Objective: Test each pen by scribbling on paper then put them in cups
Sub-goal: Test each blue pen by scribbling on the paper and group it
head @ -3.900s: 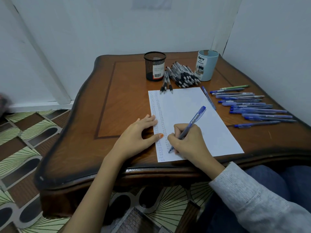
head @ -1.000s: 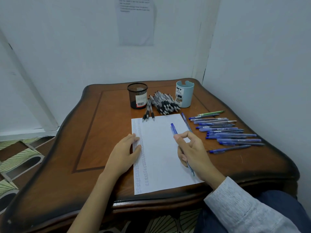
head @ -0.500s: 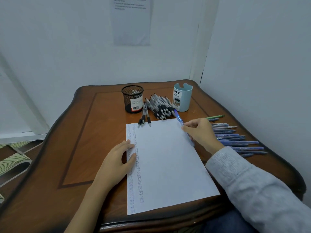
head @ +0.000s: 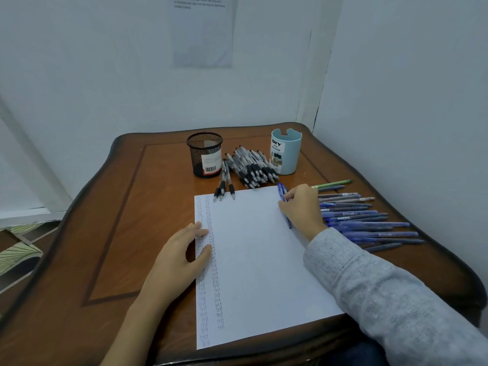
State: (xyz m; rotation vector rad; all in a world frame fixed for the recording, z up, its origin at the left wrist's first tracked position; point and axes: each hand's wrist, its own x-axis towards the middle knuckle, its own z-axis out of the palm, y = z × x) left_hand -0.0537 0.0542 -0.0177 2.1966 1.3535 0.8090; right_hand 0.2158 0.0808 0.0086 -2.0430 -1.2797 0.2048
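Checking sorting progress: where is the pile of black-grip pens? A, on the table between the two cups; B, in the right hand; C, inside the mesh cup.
A: the black-grip pens lie on the table between the mesh cup and the blue cup.

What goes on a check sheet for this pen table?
Surface: wooden table.
Job's things: paper with scribble columns at its left edge; black mesh cup and blue cup, no pens sticking out; black pens heaped between them; blue pens rowed at right.
Clutter: nothing seen.
Hands: left hand flat on the paper's left edge; right hand grips a blue pen.
Cables: nothing seen.
Surroundings: white walls, taped-up sheet, patterned floor.
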